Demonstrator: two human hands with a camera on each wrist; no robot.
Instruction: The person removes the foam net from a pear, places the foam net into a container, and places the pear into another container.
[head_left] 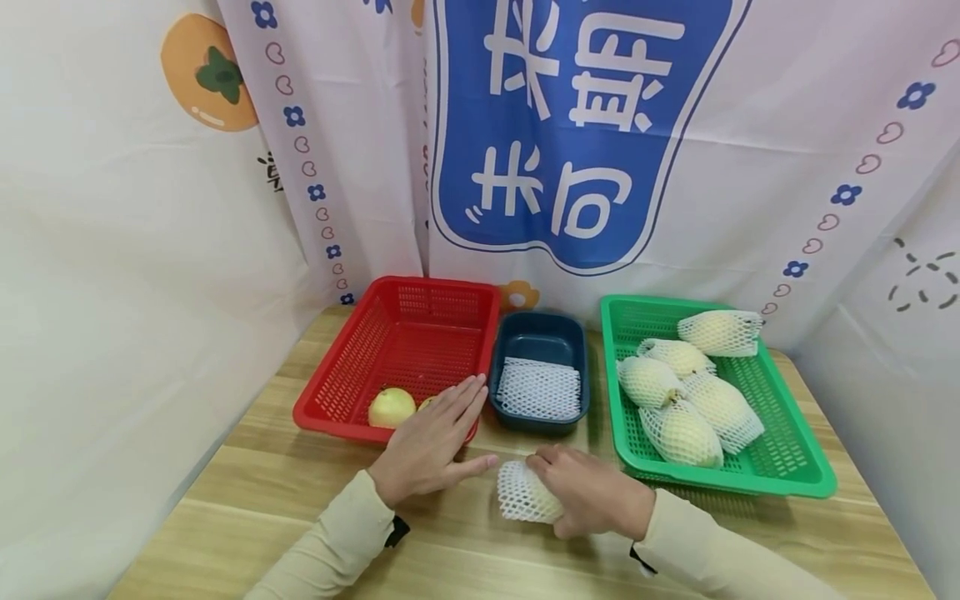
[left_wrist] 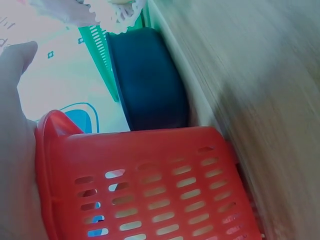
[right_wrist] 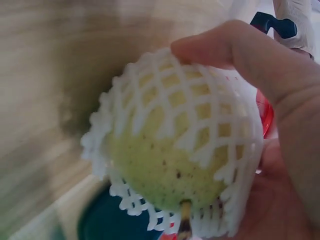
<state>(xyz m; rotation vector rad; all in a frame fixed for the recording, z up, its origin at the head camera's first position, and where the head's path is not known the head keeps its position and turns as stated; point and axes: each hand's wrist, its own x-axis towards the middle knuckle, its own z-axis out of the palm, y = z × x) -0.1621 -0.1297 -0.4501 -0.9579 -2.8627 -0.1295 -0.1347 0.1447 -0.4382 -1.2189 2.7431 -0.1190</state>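
Holding the left hand (head_left: 431,446) straight-fingered and without grip over the near right corner of the red basket (head_left: 341,428), pointing its thumb towards the netted pear (head_left: 525,496) just beside. Gripping this pear with the curled right hand (head_left: 592,492), the nearer one, keeping it left of the fingers and making its long axis hard to tell. Leaving open room over the table (head_left: 480,558) on the near side, but having edges of the blue container (head_left: 540,427) beyond and the green basket (head_left: 735,483) at right.
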